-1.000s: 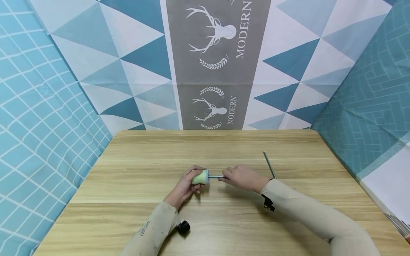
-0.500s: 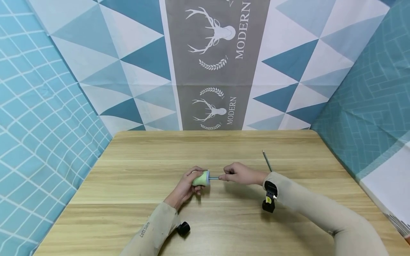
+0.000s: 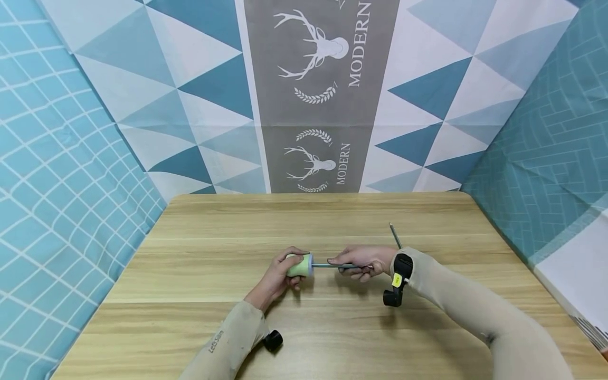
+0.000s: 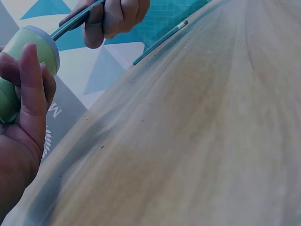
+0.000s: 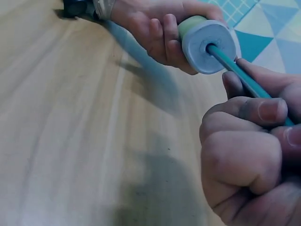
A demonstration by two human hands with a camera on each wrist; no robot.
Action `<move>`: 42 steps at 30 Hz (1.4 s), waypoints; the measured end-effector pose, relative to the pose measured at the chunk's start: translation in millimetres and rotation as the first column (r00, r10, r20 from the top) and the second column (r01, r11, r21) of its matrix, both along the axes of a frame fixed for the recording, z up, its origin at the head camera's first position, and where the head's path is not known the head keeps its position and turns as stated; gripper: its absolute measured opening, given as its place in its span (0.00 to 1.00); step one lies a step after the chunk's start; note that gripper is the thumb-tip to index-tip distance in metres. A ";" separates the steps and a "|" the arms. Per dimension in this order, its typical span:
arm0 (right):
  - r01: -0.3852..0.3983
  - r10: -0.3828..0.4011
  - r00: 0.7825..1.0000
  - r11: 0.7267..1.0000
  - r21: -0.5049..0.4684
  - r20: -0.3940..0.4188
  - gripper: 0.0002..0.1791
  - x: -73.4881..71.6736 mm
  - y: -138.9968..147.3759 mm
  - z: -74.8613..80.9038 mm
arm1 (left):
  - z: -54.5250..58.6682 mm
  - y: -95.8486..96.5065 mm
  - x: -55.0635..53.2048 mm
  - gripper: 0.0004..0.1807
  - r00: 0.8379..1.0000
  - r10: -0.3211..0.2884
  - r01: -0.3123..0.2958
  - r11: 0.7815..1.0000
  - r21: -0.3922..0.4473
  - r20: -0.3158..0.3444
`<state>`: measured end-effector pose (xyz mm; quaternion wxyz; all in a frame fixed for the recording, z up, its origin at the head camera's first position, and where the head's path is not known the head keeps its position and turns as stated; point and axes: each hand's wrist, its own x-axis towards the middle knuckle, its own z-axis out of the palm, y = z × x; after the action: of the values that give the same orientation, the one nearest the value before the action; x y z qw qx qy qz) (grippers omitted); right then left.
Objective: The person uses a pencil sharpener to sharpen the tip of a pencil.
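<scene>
Left hand (image 3: 280, 268): curled round green sharpener (image 3: 297, 266), held above table (image 3: 332, 338). Right hand (image 3: 360, 255): fingers bent, pinching pencil (image 5: 244, 77) set into sharpener's end hole. Second pencil (image 4: 160, 43) on table, beyond right wrist.

Head view: bright, even light, falling from above. I note soft-edged shadows on the tabletop (image 3: 199, 274) below the right hand (image 3: 362, 260) and right sleeve (image 3: 461, 301), plus a faint sheen in the foreground. Wrist views: dimmer, cooler, softer, the tabletop smeared and its shadows diffuse.
</scene>
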<state>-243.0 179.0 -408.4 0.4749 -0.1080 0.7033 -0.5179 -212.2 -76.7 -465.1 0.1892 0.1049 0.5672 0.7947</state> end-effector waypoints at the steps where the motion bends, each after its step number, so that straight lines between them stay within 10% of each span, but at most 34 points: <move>1: -0.001 0.001 1.000 1.000 0.015 -0.030 0.24 -0.7 0.2 0.4 | -0.3 0.1 0.0 0.10 1.000 0.004 -0.004 1.000 -0.003 0.003; 6: -0.015 0.054 0.941 0.993 0.119 -0.334 0.23 -0.6 -0.5 8.2 | -1.4 0.5 -0.4 0.10 1.000 0.022 -0.022 1.000 -0.022 0.015; 9: -0.016 0.110 0.838 0.984 0.177 -0.535 0.24 4.0 -0.9 15.6 | -1.5 0.4 -0.7 0.10 0.999 0.029 -0.029 0.999 -0.021 0.020; 11: -0.007 0.154 0.731 0.976 0.219 -0.665 0.23 8.7 -0.4 19.9 | -1.5 0.0 -0.8 0.11 0.999 0.032 -0.031 0.999 -0.018 0.020; 15: 0.076 0.239 0.413 0.952 0.295 -0.879 0.15 20.8 2.7 24.7 | -1.3 0.1 -0.8 0.12 0.999 0.031 -0.031 0.999 -0.016 0.024; 18: 0.128 0.329 0.077 0.933 0.337 -0.941 0.11 29.4 4.8 22.2 | -1.7 0.2 -0.6 0.11 0.999 0.031 -0.030 0.999 -0.015 0.029; 22: 0.173 0.392 -0.396 0.920 0.352 -0.830 0.14 33.4 4.4 11.7 | -1.6 -0.2 -0.8 0.11 0.999 0.029 -0.028 0.999 -0.018 0.021; 25: 0.163 0.361 -0.593 0.929 0.331 -0.720 0.12 31.7 1.9 4.1 | -1.0 0.0 -1.5 0.13 0.999 0.028 -0.027 1.000 -0.014 0.019; 29: 0.143 0.330 -0.715 0.932 0.334 -0.616 0.17 28.0 -0.8 -2.3 | 0.1 0.4 -1.4 0.14 0.999 0.029 -0.029 1.000 -0.006 0.027; 34: 0.131 0.321 -0.799 0.918 0.373 -0.509 0.23 22.8 -1.3 -5.0 | 0.3 0.8 -1.2 0.12 0.999 0.043 -0.043 0.999 0.000 0.031; 38: 0.115 0.316 -0.824 0.906 0.407 -0.471 0.22 18.5 -2.1 -6.8 | 0.3 1.0 -1.0 0.11 0.998 0.051 -0.050 0.999 -0.011 0.029; 42: 0.084 0.317 -0.804 0.898 0.433 -0.503 0.24 15.0 -4.7 -9.5 | 0.1 -0.2 -0.9 0.11 0.998 0.061 -0.060 0.998 -0.023 0.032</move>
<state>-228.0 174.3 -417.9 -0.3991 -0.6011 0.6821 0.1186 -213.1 -76.9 -465.0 0.1752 0.0727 0.5756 0.7954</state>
